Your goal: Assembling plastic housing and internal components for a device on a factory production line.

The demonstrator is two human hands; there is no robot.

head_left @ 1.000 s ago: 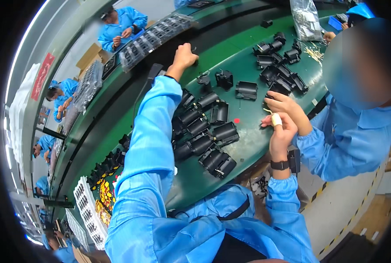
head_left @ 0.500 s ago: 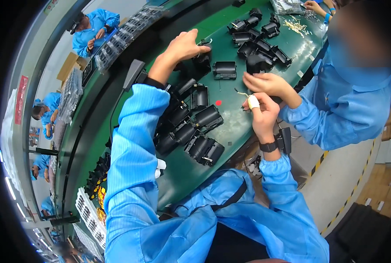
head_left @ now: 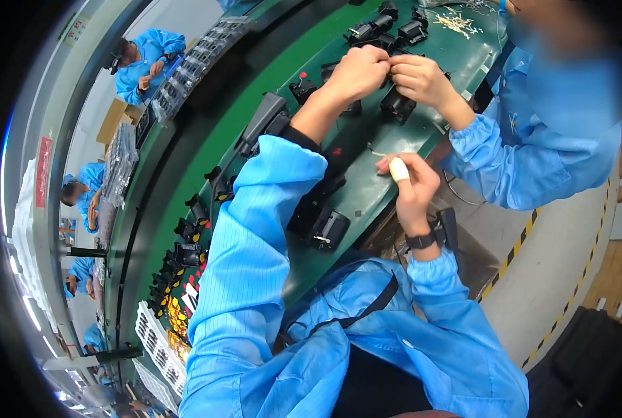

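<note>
Stretched far forward, my left hand [head_left: 358,72] has its fingers bent together among the black plastic housings. Its fingertips meet a co-worker's hand [head_left: 426,83], and whatever lies between them is hidden. A black housing [head_left: 398,106] sits just below that meeting point. My right hand [head_left: 417,188], wearing a pale yellow finger cot [head_left: 399,168], pinches a short pale wire [head_left: 379,152] with a dark tip above the green table's near edge. Another black housing [head_left: 330,228] lies on the table beside my left sleeve, which hides part of the housings there.
The co-worker's blue sleeve [head_left: 506,164] reaches in from the right. More black housings [head_left: 374,29] and small pale pieces [head_left: 457,24] lie at the far end. A white tray [head_left: 159,348] and yellow and red parts [head_left: 179,313] are at lower left.
My left hand has moved rightward from a black housing to the co-worker's fingers. The co-worker's hand has gone farther up the table. My right hand still holds the wire; the view has shifted.
</note>
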